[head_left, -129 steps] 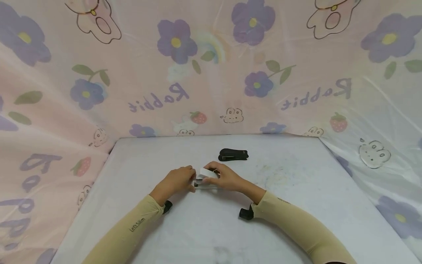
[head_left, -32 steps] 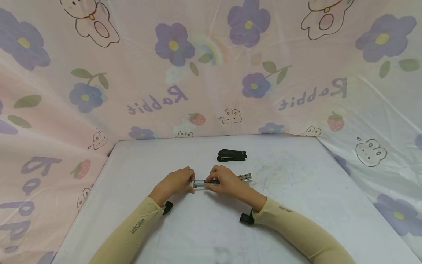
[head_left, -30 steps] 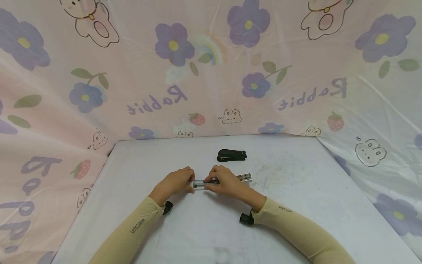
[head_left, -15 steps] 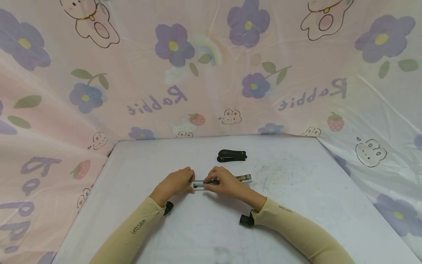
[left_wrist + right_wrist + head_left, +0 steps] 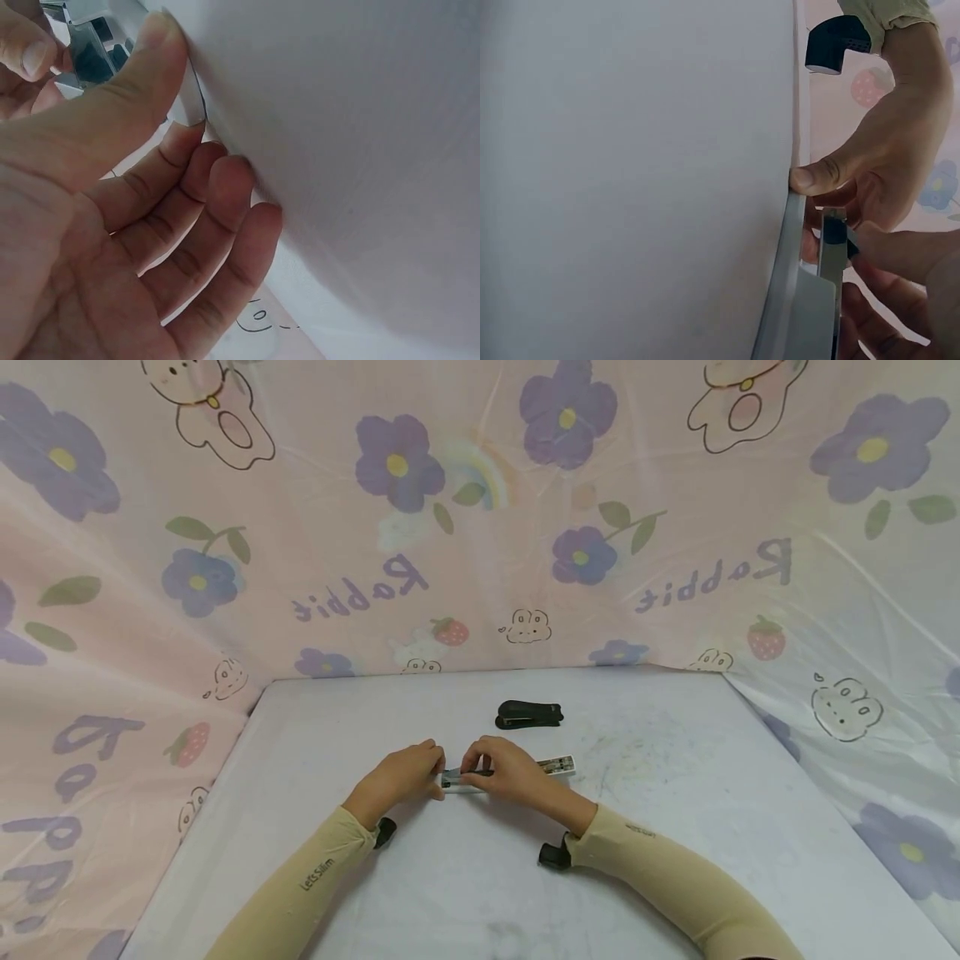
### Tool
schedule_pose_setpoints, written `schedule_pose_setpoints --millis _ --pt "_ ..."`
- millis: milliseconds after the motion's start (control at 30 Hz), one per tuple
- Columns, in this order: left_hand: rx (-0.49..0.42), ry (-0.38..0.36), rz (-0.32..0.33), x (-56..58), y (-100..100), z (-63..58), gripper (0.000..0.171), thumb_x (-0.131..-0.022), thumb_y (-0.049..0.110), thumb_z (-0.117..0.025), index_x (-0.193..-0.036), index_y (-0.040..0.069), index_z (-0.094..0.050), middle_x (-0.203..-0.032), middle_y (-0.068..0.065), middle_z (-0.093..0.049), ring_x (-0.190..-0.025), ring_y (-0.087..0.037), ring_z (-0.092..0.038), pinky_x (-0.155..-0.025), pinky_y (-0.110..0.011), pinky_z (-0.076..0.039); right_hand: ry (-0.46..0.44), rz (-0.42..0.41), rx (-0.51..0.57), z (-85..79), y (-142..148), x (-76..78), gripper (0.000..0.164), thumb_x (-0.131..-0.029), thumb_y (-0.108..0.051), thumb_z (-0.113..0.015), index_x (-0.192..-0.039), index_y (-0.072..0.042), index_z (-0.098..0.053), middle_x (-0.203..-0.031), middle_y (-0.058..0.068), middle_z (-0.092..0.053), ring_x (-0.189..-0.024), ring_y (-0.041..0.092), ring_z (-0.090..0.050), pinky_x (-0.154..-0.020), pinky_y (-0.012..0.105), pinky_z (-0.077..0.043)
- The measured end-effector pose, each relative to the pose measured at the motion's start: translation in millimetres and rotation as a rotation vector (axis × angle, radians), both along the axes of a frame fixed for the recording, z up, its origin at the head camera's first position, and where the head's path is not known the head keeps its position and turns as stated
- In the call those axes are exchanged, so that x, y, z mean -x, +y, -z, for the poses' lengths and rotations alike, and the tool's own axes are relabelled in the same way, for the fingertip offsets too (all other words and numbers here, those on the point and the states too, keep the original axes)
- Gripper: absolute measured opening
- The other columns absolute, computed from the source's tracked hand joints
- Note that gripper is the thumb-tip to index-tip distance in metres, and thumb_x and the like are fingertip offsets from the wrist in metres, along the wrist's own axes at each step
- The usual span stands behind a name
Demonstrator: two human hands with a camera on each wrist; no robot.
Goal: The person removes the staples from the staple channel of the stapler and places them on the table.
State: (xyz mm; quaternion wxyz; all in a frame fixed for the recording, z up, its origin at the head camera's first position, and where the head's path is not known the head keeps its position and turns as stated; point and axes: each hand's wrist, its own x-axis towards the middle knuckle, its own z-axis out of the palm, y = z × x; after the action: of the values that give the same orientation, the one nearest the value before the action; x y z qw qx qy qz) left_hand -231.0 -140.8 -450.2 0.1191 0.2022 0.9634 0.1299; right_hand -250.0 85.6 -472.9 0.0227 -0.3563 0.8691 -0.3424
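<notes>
A white stapler lies opened out on the table, its base (image 5: 474, 790) in front and its top cover (image 5: 558, 766) swung back to the right, inner metal parts showing. My left hand (image 5: 405, 779) pinches the front end of the base between thumb and fingers; in the left wrist view the thumb lies along the white end (image 5: 189, 101). With thumb and index finger my right hand (image 5: 510, 772) pinches the stapler's metal magazine (image 5: 831, 259), which stands a little above the base. The right fingers hide part of the magazine in the head view.
A black stapler (image 5: 528, 715) lies behind the hands, toward the back of the white table (image 5: 465, 885). Patterned cloth (image 5: 480, 543) hangs around the back and sides. Each wrist carries a small black camera (image 5: 555, 853).
The right hand first held the white cover, which then came to lie back at the right. Its fingers now grip the magazine and have shifted slightly left. The left hand stays put.
</notes>
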Motion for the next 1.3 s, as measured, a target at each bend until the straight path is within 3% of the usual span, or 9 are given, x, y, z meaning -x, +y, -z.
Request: schedule_pose_setpoints --millis 367,567,700,1033,1300 --pt "-0.015 0.007 0.001 -1.2 2 -1.1 0.036 -0.086 0.024 -0.092 -0.100 0.009 -0.062 -0.094 0.002 -0.051 -0.082 -0.014 -0.051 -0.079 -0.037 -0.051 -0.003 0.026 -0.051 -5.6 -7 2.1 0.018 -0.096 -0.022 -0.085 -0.097 -0.020 -0.067 -0.089 -0.009 -0.064 -0.076 0.007 -0.056 -0.065 0.026 -0.047" --pt "-0.018 0.018 -0.002 -0.8 2 0.7 0.037 -0.086 0.023 -0.093 -0.099 0.009 -0.062 -0.094 0.002 -0.051 -0.082 -0.014 -0.050 -0.077 -0.037 -0.051 0.024 0.007 -0.090 -7.3 -9 2.2 0.018 -0.097 -0.023 -0.084 -0.111 -0.015 -0.076 -0.092 -0.007 -0.067 -0.077 0.006 -0.057 -0.069 0.026 -0.049" --pt "-0.025 0.021 0.007 -1.3 2 0.1 0.037 -0.085 0.022 -0.093 -0.099 0.009 -0.062 -0.093 0.001 -0.051 -0.081 -0.015 -0.050 -0.076 -0.038 -0.051 0.067 -0.001 -0.121 -8.6 -7 2.2 0.014 -0.097 -0.024 -0.083 -0.109 -0.017 -0.079 -0.092 -0.007 -0.067 -0.079 0.006 -0.057 -0.070 0.024 -0.049" --pt "-0.016 0.030 0.013 -1.9 0 -1.2 0.036 -0.085 0.022 -0.093 -0.099 0.009 -0.062 -0.092 0.001 -0.051 -0.081 -0.015 -0.049 -0.077 -0.039 -0.051 0.020 -0.024 -0.017 -18.7 9 -1.0 0.011 -0.098 -0.019 -0.082 -0.106 -0.014 -0.077 -0.089 -0.008 -0.063 -0.080 0.009 -0.058 -0.070 0.024 -0.051" --pt "0.005 0.024 0.017 0.0 0 1.2 0.036 -0.087 0.023 -0.092 -0.099 0.010 -0.061 -0.093 0.001 -0.050 -0.082 -0.016 -0.049 -0.076 -0.039 -0.051 -0.035 -0.037 -0.020 -18.9 23 -11.9 0.012 -0.099 -0.022 -0.082 -0.105 -0.016 -0.074 -0.089 -0.011 -0.064 -0.078 0.004 -0.058 -0.071 0.025 -0.053"
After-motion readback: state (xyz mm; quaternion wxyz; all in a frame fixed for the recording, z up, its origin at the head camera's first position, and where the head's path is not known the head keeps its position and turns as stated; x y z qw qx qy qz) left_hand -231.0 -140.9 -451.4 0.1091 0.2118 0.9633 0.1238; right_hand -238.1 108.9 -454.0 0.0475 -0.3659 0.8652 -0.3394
